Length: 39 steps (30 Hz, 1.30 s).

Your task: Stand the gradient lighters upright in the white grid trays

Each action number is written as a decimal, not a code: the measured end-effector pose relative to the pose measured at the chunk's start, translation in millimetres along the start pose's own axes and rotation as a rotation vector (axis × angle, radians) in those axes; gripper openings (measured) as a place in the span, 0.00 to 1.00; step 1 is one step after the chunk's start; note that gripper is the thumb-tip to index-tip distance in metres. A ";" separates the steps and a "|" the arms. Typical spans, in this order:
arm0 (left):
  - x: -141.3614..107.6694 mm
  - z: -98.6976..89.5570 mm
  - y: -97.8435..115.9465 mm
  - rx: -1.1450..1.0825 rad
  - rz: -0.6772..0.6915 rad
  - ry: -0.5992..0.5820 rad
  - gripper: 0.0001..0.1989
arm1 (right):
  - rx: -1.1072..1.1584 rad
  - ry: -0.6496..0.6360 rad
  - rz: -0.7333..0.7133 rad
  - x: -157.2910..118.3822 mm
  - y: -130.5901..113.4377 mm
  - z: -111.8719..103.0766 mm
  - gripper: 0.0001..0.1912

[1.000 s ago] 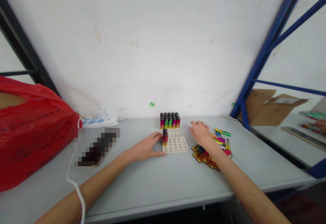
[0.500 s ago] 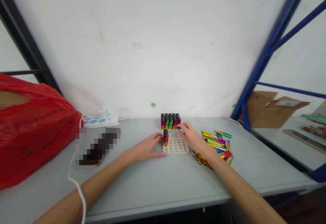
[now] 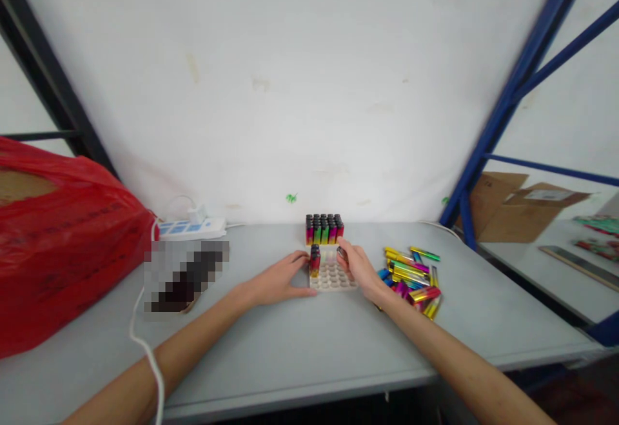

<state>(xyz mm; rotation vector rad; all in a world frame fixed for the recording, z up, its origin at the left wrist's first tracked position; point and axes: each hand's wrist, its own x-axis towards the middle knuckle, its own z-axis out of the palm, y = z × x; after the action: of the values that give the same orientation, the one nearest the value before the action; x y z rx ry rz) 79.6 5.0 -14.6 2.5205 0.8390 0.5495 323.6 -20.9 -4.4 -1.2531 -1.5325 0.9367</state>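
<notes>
A white tray [image 3: 333, 278] with rows of round holes lies on the grey table. A few red-yellow lighters [image 3: 314, 262] with black tops stand upright at its left end. Stretched out with thumb and fingers apart, my left hand [image 3: 275, 280] rests against the tray's left side. My right hand [image 3: 358, 266] is closed in a pinch over the tray's right part. Between its fingertips is a lighter [image 3: 340, 253], mostly hidden by the hand. Behind the tray stands a block of upright multicoloured lighters [image 3: 324, 229] with black tops.
Loose shiny coloured lighters [image 3: 411, 276] lie in a pile to the right. At the left are a pixelated dark object [image 3: 188, 280], a power strip [image 3: 193, 228], a white cable [image 3: 145, 347] and a red plastic bag [image 3: 72, 251]. A cardboard box [image 3: 503, 209] sits beyond the blue frame.
My right hand has moved slightly left and down over the tray, and the lighter in it is now mostly hidden. My left hand stays in place.
</notes>
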 end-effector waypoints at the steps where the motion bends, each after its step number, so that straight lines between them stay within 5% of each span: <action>1: -0.1 -0.2 0.2 0.001 -0.001 -0.001 0.36 | 0.044 -0.002 0.047 0.2 0.3 0.6 0.32; 5: -0.5 -0.7 0.4 0.005 -0.011 -0.005 0.37 | 0.107 -0.006 0.096 1.5 2.0 -0.3 0.27; 11: -0.7 0.0 -1.9 0.006 -0.017 -0.002 0.38 | 0.053 -0.054 0.043 1.4 1.8 -2.7 0.36; 20: 0.6 -1.2 4.3 -0.006 -0.008 0.001 0.34 | -0.424 -0.077 -0.620 -13.0 -16.7 -9.8 0.24; 30: 1.0 -0.9 3.5 -0.024 0.010 -0.001 0.33 | -0.418 -0.130 -0.515 -9.5 -1.7 -0.4 0.23; 39: 0.2 0.0 1.9 -0.022 0.003 -0.004 0.33 | -0.866 -0.184 -0.501 -11.2 -8.3 1.6 0.17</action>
<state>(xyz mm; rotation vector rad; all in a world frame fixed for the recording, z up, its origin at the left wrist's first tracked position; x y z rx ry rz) 80.7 3.8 -13.5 2.5025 0.8234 0.5512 320.4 -33.4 0.8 -1.2453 -2.3803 0.0253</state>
